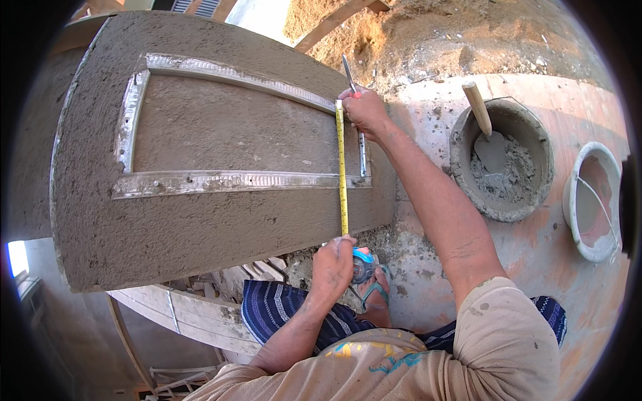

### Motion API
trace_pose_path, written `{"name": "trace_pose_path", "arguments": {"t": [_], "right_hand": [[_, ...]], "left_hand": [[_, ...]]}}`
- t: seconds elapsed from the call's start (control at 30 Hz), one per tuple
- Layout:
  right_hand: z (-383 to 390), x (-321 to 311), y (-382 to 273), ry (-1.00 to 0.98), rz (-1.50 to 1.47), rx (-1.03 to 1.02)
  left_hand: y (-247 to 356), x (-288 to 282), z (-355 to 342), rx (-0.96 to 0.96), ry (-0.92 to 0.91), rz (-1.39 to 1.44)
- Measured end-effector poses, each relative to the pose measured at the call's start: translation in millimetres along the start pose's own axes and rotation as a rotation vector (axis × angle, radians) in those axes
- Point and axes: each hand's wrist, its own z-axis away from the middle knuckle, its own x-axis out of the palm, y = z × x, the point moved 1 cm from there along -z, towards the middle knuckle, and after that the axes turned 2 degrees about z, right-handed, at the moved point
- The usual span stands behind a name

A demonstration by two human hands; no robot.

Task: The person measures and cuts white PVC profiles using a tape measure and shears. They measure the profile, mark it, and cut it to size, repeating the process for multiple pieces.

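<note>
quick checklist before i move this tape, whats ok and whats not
1. Tape measure stretched between both hands: ok, it runs from the right hand to the left hand with no obvious sag.
2. Tape end lined up with the upper strip: cannot tell, it is near the outer edge but too small to judge.
3. Tape crossing the lower strip: ok, it passes over near the strip's right end.
4. Corner at the upper right visible: not ok, the right hand covers it.
5. Slim pointed tool in hand: ok, in the right hand.
6. Bucket apart from the slab: ok.
</note>
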Motion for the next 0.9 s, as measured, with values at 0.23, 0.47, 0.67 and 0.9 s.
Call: {"name": "trace_pose_path", "arguments": {"t": [0.23, 0.47, 0.67, 0.9], "right_hand": [[-4.2, -1.1, 4.9, 0.003, 0.016, 0.0], [1.3, -1.9, 0.4, 0.012, 0.007, -0.003], [0.6, -4.6, 8.5, 0.02, -0.079, 0.033], [4.3, 3.3, 15.5, 0.191, -0.065, -0.077]], "left_hand": [[-4.1, 3.6, -3.3, 0.1, 0.002, -0.02], [0.3, 4.2, -1.8, 0.102, 0.0, -0.022], [1.5, 6.9, -3.6, 0.149, 0.006, -0.051], [0.8, -0.4, -0.4, 0.252, 0.006, -0.106]]}}
